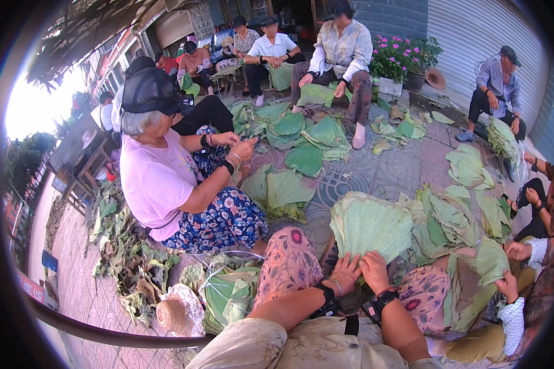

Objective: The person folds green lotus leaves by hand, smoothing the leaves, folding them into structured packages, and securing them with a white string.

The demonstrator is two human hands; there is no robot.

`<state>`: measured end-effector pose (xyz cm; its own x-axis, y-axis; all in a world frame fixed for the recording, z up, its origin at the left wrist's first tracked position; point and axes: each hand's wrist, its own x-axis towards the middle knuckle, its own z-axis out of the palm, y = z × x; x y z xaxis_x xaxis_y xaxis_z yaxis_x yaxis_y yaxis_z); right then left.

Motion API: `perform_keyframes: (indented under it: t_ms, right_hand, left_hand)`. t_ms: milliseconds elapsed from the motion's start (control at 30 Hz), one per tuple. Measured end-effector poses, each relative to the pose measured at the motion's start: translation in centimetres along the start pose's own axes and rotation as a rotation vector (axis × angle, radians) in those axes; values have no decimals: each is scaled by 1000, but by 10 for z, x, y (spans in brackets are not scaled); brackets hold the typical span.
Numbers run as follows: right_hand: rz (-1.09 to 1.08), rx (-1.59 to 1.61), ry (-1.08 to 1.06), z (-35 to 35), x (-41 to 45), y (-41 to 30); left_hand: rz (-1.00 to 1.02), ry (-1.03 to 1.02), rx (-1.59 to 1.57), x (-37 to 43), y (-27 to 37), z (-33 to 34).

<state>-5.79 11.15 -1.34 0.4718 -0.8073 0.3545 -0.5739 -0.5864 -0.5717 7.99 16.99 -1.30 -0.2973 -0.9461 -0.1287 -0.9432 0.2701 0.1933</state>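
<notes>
A stack of large, pale green lotus leaves (pixel 370 223) fans out between my knees. My left hand (pixel 345 273) lies with spread fingers on the narrow lower end of the stack. Beside it, my right hand (pixel 374 271) rests on the same end, its fingers bent over the leaf edge. The undersides of both hands are hidden, so whether either one grips the leaves does not show. Past my right knee, more leaves (pixel 448 217) lie in an overlapping pile, and another leaf pile (pixel 279 191) sits on the paving beyond my left knee.
A person in a pink shirt (pixel 154 170) sits close on the left. At the right edge a co-worker's hands hold leaves (pixel 491 263). A tied leaf bundle (pixel 228 295) and a straw hat (pixel 173 315) lie at lower left. Several people sit across the paving, near flowerpots (pixel 415 80).
</notes>
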Motion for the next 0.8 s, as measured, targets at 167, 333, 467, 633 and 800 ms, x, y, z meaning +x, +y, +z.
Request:
perform_keyframes:
  t_ms: [167,333,467,633,800]
  right_hand:
    - [29,-18,6,-1,-2,2]
    - [33,-4,-16,0,-1,0]
    - [1,-17,-3,2,-2,4]
    - [5,-17,6,2,-3,4]
    - [6,-1,21,3,-2,3]
  left_hand:
    - [14,-109,-64,-3,1,-23]
    - [12,-128,-20,-4,-2,-14]
    - [11,-115,-5,-3,-2,-12]
    - [4,-115,-4,-3,0,-12]
    - [-1,-62,-5,-1,-1,-5]
